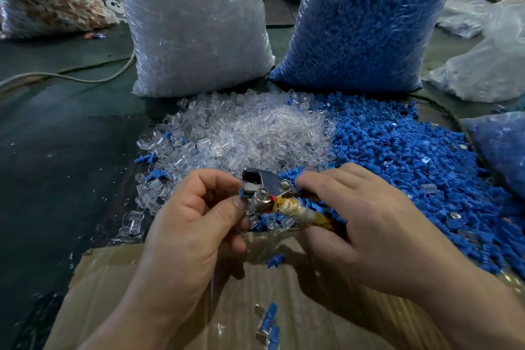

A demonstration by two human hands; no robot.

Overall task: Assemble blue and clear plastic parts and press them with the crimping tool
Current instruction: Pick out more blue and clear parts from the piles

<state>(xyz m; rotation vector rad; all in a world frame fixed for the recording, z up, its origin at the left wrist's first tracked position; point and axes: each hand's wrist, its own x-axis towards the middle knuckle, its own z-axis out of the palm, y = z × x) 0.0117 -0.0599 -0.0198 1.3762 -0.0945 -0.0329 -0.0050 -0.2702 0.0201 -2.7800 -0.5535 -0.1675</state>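
A metal crimping tool [265, 189] with yellow-wrapped handles [301, 212] is held above the front of the piles. My right hand [366, 224] grips those handles. A blue part [243, 193] sits at the tool's jaw, and my left hand [196, 219] pinches it there between thumb and forefinger. Behind the hands lies a heap of loose clear plastic parts [241, 133], with a heap of loose blue parts [397, 150] spread to its right. Several joined blue-and-clear pieces [268, 324] lie in the cardboard box below.
A cardboard box [119, 293] fills the near foreground. Two tall sacks stand at the back, one of clear parts [196, 23] and one of blue parts [366, 20]. More plastic bags [488, 65] sit at the right. A cable [71, 77] runs across the dark surface at left.
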